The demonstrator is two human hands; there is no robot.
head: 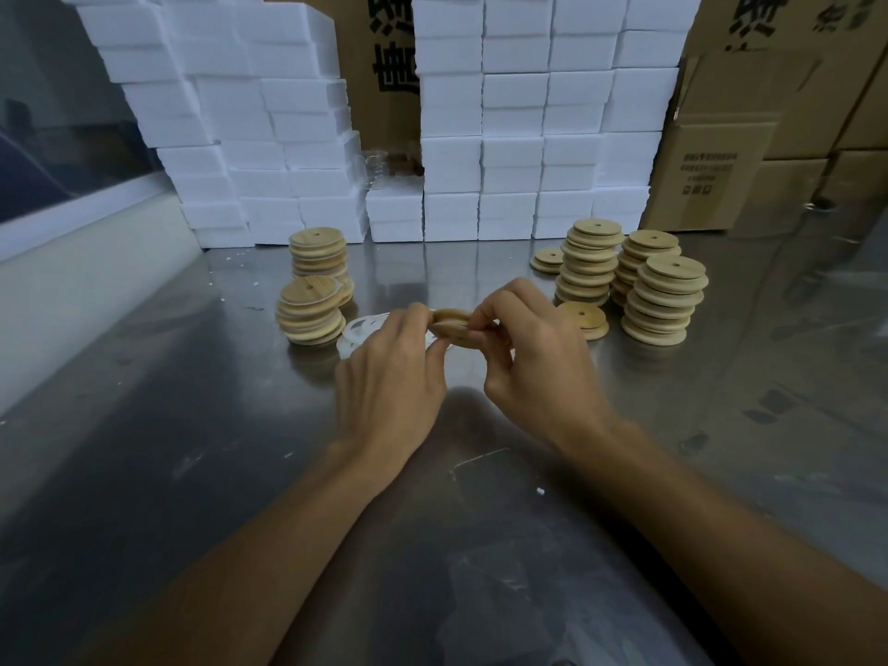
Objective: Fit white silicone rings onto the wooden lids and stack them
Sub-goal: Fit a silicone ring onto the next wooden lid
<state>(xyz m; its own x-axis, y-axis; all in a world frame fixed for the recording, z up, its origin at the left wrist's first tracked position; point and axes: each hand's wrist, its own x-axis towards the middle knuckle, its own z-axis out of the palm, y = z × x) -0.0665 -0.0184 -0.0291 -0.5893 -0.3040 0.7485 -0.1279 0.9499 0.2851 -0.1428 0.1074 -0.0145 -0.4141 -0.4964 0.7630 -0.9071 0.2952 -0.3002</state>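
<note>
Hands meet mid-table: left hand and right hand both pinch one wooden lid by its edges, tilted above the steel table. Two ringed stacks stand at 10 o'clock; three bare stacks at 2 o'clock, with two small loose piles beside them. White rings lie partly hidden behind the left hand. Foam blocks and cartons wall off 12 o'clock.
</note>
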